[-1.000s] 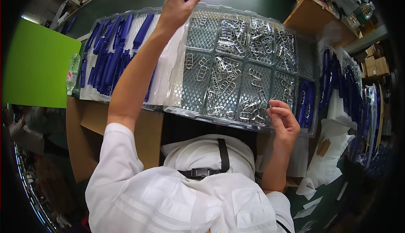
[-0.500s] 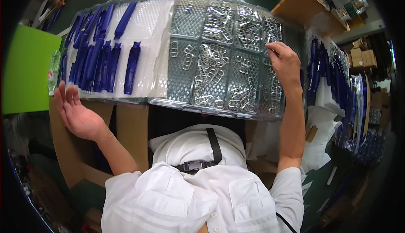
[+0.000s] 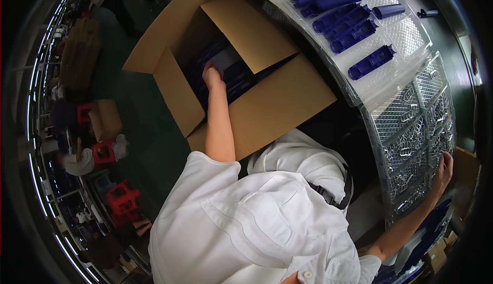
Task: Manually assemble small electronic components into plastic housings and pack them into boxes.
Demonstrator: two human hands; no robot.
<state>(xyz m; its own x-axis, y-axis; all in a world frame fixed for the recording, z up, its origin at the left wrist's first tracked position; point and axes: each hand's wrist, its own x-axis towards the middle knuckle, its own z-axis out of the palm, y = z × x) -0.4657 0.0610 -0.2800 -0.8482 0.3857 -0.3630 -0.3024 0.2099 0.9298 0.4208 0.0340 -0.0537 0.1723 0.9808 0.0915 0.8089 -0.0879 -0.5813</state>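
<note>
At the mouth of the carton, left hand, forearm outstretched, fingers' hold unclear.

Illumination is uneven. Bright light strips line the left rim of the field. The white shirt forms the largest bright area; the interior of the cardboard box lies in shadow, and the green floor is dim. The metal links return scattered glare. Fisheye curvature bends straight edges; the periphery is soft and vignetted to black.
</note>
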